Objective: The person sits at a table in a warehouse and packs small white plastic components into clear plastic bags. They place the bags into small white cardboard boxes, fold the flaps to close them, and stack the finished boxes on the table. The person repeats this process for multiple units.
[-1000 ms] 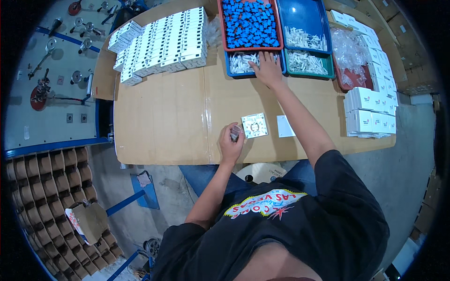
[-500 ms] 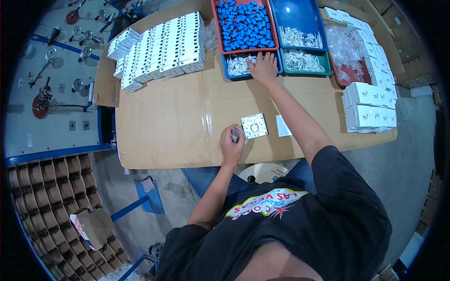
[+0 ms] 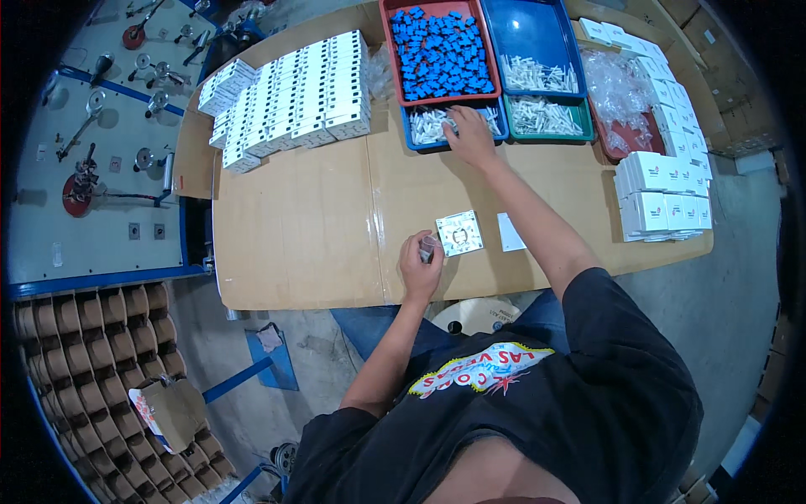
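At the near blue tray [image 3: 437, 149], your right hand [image 3: 473, 139] is hanging over small white pieces [image 3: 428, 126]; whether its fingers are pinching any, I cannot tell. On the cardboard sheet [image 3: 294, 235], your left hand [image 3: 421, 269] is holding a small see-through item [image 3: 429, 248] in curled fingers, just beside the square white unit [image 3: 459, 233], which is lying left of a white plate [image 3: 510, 233].
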`<control>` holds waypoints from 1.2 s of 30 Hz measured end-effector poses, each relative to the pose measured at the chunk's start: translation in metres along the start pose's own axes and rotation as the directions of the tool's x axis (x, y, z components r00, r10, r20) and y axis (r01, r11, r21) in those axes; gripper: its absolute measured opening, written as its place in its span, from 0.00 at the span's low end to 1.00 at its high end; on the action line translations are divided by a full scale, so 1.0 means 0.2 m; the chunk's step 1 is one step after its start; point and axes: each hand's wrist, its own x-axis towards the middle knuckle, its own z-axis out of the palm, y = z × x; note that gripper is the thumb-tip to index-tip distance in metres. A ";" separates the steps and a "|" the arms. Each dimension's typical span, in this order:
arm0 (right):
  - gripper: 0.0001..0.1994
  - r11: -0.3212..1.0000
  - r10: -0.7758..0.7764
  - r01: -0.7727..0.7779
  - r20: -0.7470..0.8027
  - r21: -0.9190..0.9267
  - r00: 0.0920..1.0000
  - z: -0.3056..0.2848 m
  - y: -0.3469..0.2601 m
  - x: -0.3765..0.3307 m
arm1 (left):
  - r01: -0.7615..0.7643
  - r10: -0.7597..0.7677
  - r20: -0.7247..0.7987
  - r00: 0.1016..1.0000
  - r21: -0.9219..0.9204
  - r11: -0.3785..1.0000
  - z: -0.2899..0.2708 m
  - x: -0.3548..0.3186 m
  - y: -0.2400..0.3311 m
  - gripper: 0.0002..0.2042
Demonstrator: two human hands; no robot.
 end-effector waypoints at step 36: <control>0.10 0.988 -0.036 0.033 -0.017 -0.153 0.999 -0.11 0.11 0.10 | 0.003 -0.004 -0.014 1.000 -0.032 0.999 0.01 0.01 0.01 0.12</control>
